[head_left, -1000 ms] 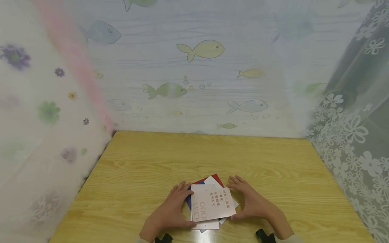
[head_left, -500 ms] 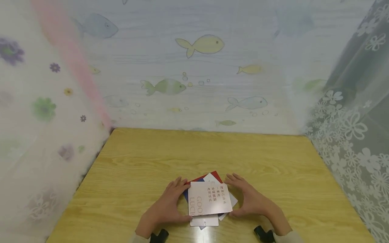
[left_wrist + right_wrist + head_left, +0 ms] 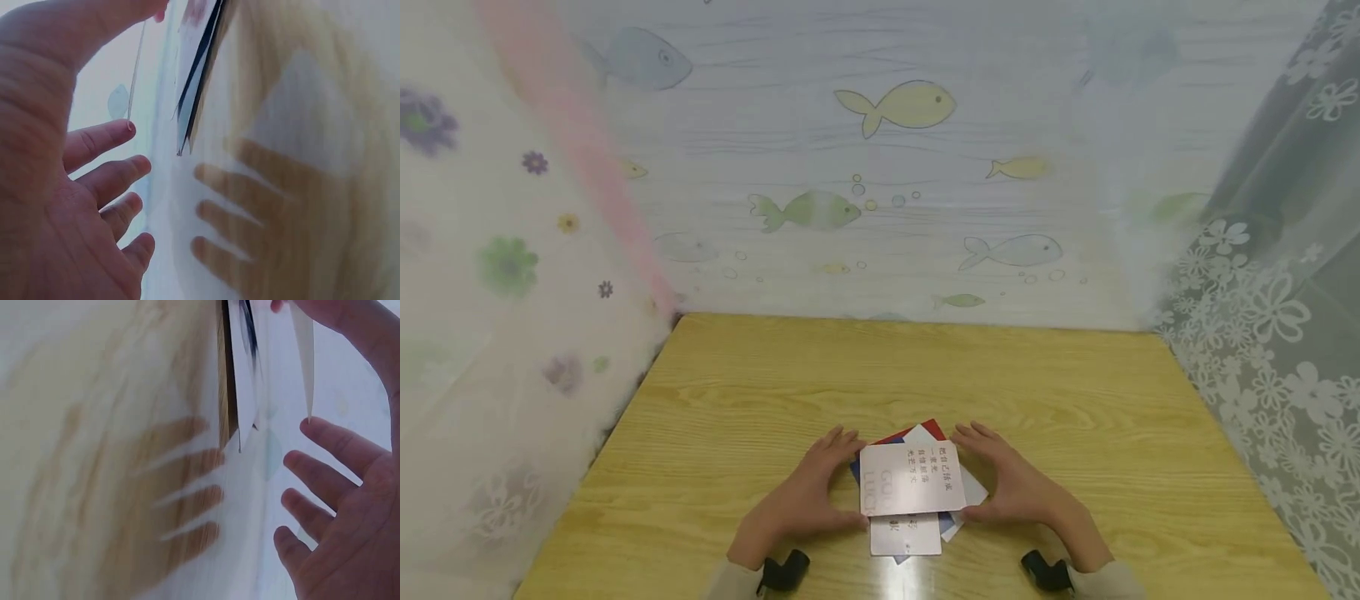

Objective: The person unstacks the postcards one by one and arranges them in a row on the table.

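A pale greeting card (image 3: 917, 479) printed with "GOOD LUCK" and Chinese characters is held level above a fanned pile of cards. My left hand (image 3: 808, 492) holds its left edge between thumb and index finger, the other fingers spread. On the opposite edge, my right hand (image 3: 1018, 483) holds it the same way. Both wrist views show this card (image 3: 136, 69) edge-on, raised off the pile (image 3: 240, 381). Beneath it lie a white card (image 3: 906, 546) with dark lettering, a red card (image 3: 934, 428) at the back and a blue card (image 3: 855, 472), all partly covered.
The pile rests on a wood-grain table (image 3: 760, 375) near its front. Fish-printed cloth (image 3: 895, 183) hangs behind, floral cloth (image 3: 512, 350) at left and lace curtain (image 3: 1270, 333) at right. A black wrist strap mount (image 3: 786, 571) sits below the left hand.
Both hands have lifted the top card and shifted it slightly left and away, uncovering more of the white card below and its lettering. The head view has tilted slightly.
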Demonstrator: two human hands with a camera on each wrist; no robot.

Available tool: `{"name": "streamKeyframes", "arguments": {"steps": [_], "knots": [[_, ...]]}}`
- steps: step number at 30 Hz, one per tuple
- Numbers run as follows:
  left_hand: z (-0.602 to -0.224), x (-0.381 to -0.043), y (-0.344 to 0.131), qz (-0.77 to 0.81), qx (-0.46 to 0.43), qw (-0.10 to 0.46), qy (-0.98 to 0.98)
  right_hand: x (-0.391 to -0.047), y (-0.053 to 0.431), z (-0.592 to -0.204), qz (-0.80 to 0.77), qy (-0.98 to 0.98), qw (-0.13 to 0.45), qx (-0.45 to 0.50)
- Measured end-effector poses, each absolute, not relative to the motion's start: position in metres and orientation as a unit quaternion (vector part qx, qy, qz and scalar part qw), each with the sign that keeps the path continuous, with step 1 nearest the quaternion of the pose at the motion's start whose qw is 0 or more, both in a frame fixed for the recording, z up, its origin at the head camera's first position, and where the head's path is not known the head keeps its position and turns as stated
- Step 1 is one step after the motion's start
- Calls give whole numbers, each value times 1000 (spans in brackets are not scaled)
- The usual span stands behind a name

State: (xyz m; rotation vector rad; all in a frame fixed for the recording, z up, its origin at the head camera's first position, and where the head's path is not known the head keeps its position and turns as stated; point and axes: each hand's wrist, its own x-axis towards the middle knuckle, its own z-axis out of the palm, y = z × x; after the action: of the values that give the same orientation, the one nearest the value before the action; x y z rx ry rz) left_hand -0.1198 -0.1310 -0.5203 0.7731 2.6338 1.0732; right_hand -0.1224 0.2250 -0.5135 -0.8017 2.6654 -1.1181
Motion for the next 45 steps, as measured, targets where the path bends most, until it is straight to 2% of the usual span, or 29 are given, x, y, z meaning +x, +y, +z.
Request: {"name": "streamKeyframes", "arguments": {"steps": [4, 14, 30, 45], "knots": [[-517, -125, -134, 382, 264, 112, 879, -125, 224, -514, -363, 890, 73, -265], [-516, -148, -140, 360, 283, 94, 884, -142, 215, -515, -361, 894, 66, -258], [-517, -188, -146, 350, 233, 140, 896, -182, 203, -512, -343, 900, 85, -254], [-511, -259, -158, 312, 251, 143, 905, -246, 186, -506, -328, 911, 92, -231]]}}
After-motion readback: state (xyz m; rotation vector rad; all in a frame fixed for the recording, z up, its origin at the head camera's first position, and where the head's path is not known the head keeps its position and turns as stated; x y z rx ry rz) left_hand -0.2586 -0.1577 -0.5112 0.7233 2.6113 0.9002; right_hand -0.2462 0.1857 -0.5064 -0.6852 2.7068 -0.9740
